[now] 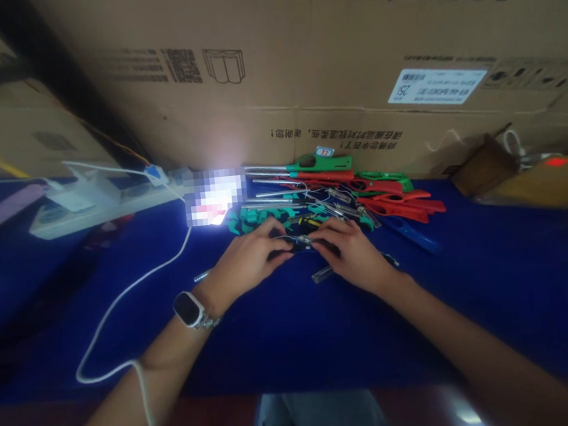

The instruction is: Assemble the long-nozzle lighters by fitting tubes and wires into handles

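Note:
Over the blue tabletop my left hand [255, 254] pinches the end of a thin wire [286, 237]. From the right, my right hand [352, 250] grips a small silvery lighter part [305, 239] that meets the wire between my fingertips. Its exact shape is too small to make out. Both hands are closed and almost touch. Just beyond them lie loose green plastic pieces [259, 220], metal lighter tubes [275, 202] and red lighter handles [401, 207]. A clear narrow piece [323, 274] rests beneath my right hand.
A large cardboard box [308, 50] walls off the back. At left stands a white power strip [107, 206], its white cable [134, 281] running across my left forearm. A bright, pixelated screen [217, 198] is behind my left hand. One blue lighter handle [414, 234] lies right.

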`<state>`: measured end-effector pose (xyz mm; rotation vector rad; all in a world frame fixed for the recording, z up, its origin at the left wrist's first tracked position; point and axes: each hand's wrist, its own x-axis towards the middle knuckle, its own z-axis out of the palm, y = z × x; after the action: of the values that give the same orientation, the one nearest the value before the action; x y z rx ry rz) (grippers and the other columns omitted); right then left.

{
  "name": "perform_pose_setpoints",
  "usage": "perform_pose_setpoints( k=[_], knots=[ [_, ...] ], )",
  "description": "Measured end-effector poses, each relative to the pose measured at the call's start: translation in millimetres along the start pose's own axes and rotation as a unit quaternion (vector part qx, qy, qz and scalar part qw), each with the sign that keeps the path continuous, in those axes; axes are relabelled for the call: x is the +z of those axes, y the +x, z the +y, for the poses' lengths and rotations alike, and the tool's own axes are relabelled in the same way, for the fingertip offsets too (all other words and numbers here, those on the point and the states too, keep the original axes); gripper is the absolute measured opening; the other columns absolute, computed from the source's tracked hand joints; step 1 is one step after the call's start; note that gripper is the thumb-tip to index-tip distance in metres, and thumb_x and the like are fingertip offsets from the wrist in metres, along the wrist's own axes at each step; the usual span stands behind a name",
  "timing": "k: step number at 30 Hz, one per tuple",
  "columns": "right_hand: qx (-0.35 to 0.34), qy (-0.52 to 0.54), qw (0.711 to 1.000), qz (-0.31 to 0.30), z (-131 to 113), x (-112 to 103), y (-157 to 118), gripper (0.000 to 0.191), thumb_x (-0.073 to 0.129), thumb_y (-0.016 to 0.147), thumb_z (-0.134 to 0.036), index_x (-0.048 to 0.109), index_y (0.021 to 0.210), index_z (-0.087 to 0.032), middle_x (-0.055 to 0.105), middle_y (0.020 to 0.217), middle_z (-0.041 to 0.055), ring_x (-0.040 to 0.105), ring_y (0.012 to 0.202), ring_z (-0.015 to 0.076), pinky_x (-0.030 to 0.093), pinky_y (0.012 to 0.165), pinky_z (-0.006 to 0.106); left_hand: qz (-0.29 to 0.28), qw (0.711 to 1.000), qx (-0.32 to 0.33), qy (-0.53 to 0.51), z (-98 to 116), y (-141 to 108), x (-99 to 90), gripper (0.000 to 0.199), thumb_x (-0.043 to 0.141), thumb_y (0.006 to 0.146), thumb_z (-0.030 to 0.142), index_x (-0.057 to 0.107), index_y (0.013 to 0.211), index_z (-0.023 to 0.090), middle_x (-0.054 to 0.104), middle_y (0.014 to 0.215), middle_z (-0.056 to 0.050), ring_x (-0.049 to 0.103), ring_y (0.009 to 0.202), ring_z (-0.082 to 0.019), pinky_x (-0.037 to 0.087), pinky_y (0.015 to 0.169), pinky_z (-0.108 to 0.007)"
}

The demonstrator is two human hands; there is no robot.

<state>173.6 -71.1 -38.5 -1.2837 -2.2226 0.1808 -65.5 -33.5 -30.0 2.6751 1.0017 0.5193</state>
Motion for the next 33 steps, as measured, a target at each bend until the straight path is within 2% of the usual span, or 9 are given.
perform_pose_setpoints(
  k=[7,11,13,18,21,25,33],
  knots=[
    [-0.014,-0.002,1.000,-0.028,3,-11,0,0.015,0.058,0.096,-0.019,0.069,0.107,-0.022,0.069,0.103,0.0050,0.068,0.094,0.0200,0.047,0.089,0.040,-0.001,1.000,-0.005,-0.022,-3,2,1.0,0.019,0.063,0.094,0.034,0.074,0.106,0.025,0.060,0.118,-0.005,0.064,0.079,-0.013,0.051,0.067,-0.028],
    [-0.023,-0.006,0.999,-0.044,4,-12,-1,0.017,0.058,0.096,-0.018,0.068,0.108,-0.023,0.068,0.105,0.0055,0.067,0.097,0.0205,0.047,0.090,0.040,0.022,0.999,0.040,-0.016,-3,4,0.0,0.017,0.064,0.093,0.033,0.076,0.104,0.026,0.061,0.111,-0.006,0.060,0.100,-0.021,0.051,0.083,-0.037],
    [-0.027,-0.019,0.998,-0.049,4,-13,-1,0.018,0.057,0.096,-0.018,0.067,0.110,-0.023,0.067,0.105,0.0062,0.066,0.099,0.0212,0.047,0.090,0.040,0.027,0.998,0.052,-0.009,-3,5,-0.6,0.017,0.065,0.093,0.032,0.077,0.104,0.026,0.061,0.111,-0.006,0.057,0.105,-0.024,0.049,0.090,-0.042],
    [-0.037,-0.045,0.998,-0.031,2,-13,0,0.015,0.060,0.092,-0.016,0.066,0.106,-0.020,0.068,0.104,0.0072,0.066,0.099,0.0230,0.045,0.088,0.041,0.026,0.998,0.055,-0.032,-4,6,-0.4,0.017,0.065,0.093,0.031,0.077,0.103,0.024,0.060,0.113,-0.008,0.056,0.105,-0.024,0.049,0.091,-0.043],
    [-0.030,-0.027,0.999,-0.019,1,-13,-1,0.014,0.062,0.088,-0.014,0.065,0.101,-0.020,0.067,0.108,0.0075,0.065,0.101,0.0231,0.044,0.087,0.040,0.027,0.997,0.058,-0.033,-5,5,0.0,0.017,0.064,0.093,0.031,0.077,0.102,0.023,0.060,0.113,-0.008,0.057,0.105,-0.024,0.049,0.091,-0.042],
    [-0.004,0.006,0.999,-0.033,1,-15,-1,0.013,0.066,0.084,-0.017,0.062,0.096,-0.021,0.067,0.106,0.0058,0.065,0.098,0.0221,0.044,0.087,0.039,0.021,0.998,0.063,-0.019,-3,5,-1.2,0.017,0.063,0.094,0.030,0.077,0.102,0.024,0.060,0.114,-0.008,0.057,0.105,-0.024,0.050,0.089,-0.041],
    [-0.046,-0.085,0.995,-0.025,0,-22,2,0.009,0.061,0.085,-0.014,0.063,0.090,-0.021,0.070,0.097,0.0054,0.064,0.094,0.0243,0.041,0.087,0.040,0.014,0.997,0.076,0.012,-1,4,-1.0,0.020,0.059,0.096,0.031,0.077,0.103,0.026,0.061,0.116,-0.007,0.056,0.105,-0.023,0.050,0.089,-0.041]
  ],
)
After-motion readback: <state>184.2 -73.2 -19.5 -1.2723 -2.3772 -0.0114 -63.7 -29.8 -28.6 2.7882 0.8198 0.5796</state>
